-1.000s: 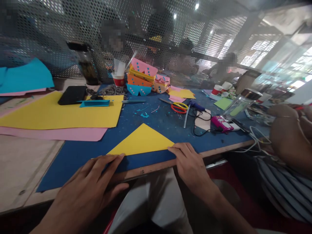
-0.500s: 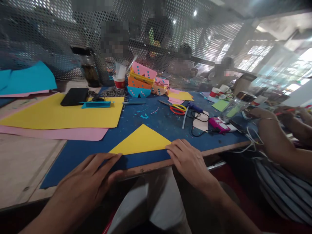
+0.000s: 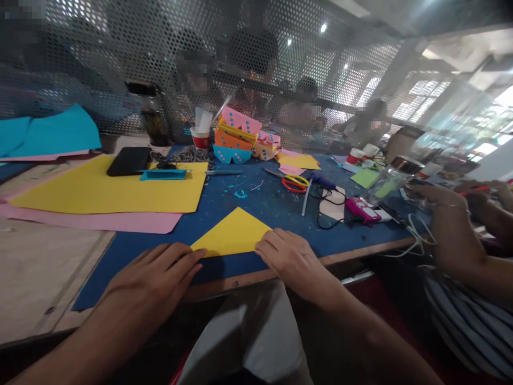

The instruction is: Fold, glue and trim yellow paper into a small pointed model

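Observation:
A sheet of yellow paper [image 3: 235, 234], folded into a triangle, lies on the blue table mat with its point facing away from me. My left hand [image 3: 160, 275] is closed at the left corner, fingertips pressed together on the paper and the thumb mostly hidden below. At the opposite corner, my right hand [image 3: 288, 259] is closed too, its bent fingers covering that end of the fold. The folded edge runs between both hands, near the table's front edge.
Scissors [image 3: 294, 183], a blue glue gun [image 3: 323, 181] and a pink device [image 3: 363, 210] lie beyond. Large yellow sheets [image 3: 168, 198] with a black phone [image 3: 129, 161] sit left. Decorated paper pieces [image 3: 236, 136] stand behind. A co-worker's arm [image 3: 452, 224] is at right.
My right hand has slid left along the fold, covering more of the right corner. My left hand's fingers have drawn closer together at the left corner. The view has shifted slightly.

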